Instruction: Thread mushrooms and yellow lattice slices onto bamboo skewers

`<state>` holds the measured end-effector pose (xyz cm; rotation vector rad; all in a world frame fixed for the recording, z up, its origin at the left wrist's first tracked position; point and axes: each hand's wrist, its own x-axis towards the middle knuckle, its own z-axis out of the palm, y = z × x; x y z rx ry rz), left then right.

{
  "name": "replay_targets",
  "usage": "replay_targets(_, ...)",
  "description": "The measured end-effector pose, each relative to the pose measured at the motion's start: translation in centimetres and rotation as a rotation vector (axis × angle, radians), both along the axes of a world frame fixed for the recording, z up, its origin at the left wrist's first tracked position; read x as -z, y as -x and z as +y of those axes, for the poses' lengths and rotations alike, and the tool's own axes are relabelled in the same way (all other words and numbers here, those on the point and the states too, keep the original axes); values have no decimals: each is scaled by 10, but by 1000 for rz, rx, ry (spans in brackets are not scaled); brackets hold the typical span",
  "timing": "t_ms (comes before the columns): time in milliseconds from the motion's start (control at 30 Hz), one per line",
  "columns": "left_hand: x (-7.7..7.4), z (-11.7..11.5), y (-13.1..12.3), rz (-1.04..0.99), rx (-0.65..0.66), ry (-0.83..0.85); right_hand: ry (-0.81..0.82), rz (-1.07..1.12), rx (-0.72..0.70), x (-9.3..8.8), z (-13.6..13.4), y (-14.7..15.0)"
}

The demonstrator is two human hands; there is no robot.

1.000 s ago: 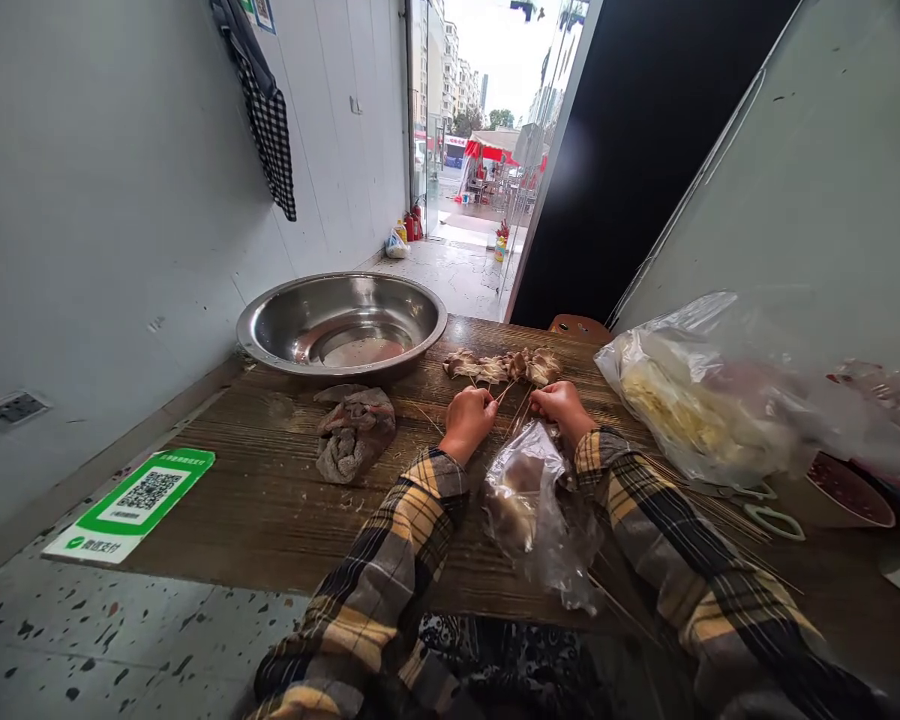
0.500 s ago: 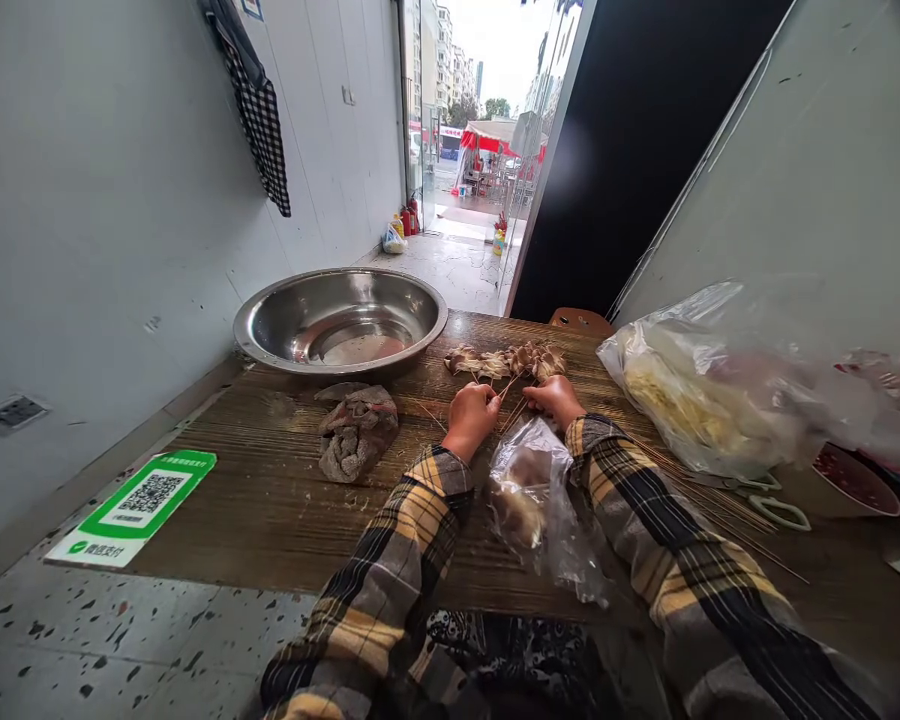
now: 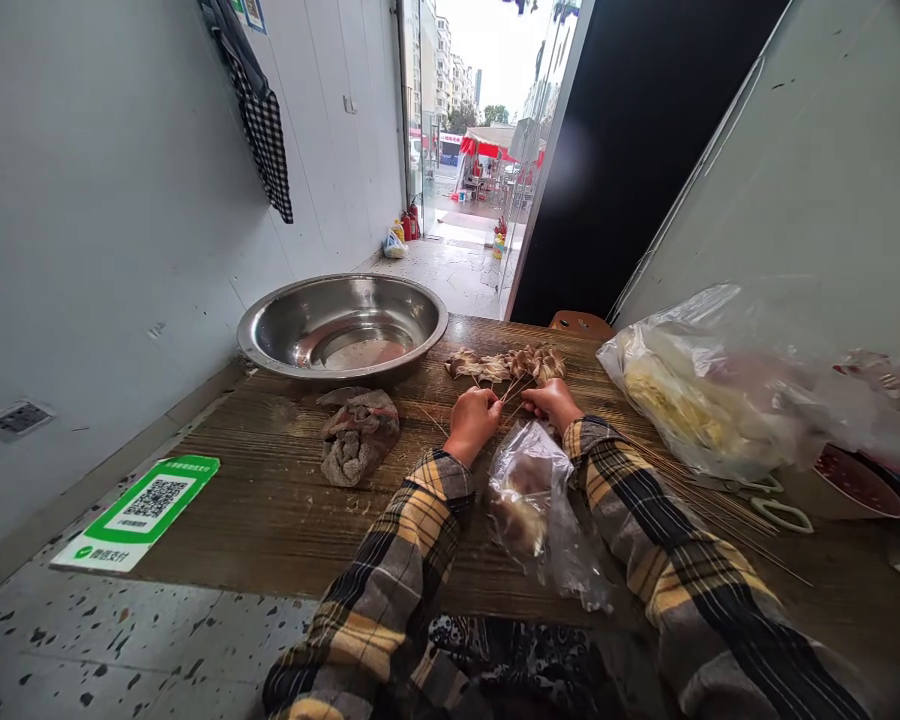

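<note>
Several brown and pale mushroom pieces (image 3: 504,363) lie in a row on the wooden table, with thin wooden skewers (image 3: 513,388) running from them toward me. My left hand (image 3: 474,422) is closed in a pinch on a skewer just in front of the row. Beside it on the right, my right hand (image 3: 553,402) is also closed, its fingertips at the skewers near the right end of the row; its exact grip is partly hidden. A clear plastic bag (image 3: 526,500) with larger mushrooms inside rests between my forearms.
A wide steel basin (image 3: 270,352) stands at the back left, with a crumpled grey cloth (image 3: 360,440) before it. A green payment sign (image 3: 142,510) lies at the left edge. To the right are a bulging clear bag (image 3: 690,390), loose skewers (image 3: 727,515), scissors (image 3: 782,515) and a bowl (image 3: 862,480).
The view has shifted very slightly. My hands keep almost the same place at the skewers, and the mushroom row lies as before.
</note>
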<state>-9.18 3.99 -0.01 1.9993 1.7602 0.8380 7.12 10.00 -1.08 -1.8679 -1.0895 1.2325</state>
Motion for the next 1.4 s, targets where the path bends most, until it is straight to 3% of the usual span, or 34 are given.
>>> replay_targets(733, 1, -2, -1, 9, 12, 38, 8, 163, 136, -9, 3, 17)
replay_targets(867, -5, -8, -1, 119, -40, -128, -4, 158, 150, -10, 1, 18)
replay_targets(967, -6, -9, -7, 205, 74, -270, -13, 163, 141, -10, -2, 17)
replay_targets(1133, -5, 11, -26, 336, 195, -253, -20, 176, 133, -9, -2, 16)
replay_targets(1400, -10, 43, -45, 394, 182, -71, -1, 199, 156, -4, 8, 16)
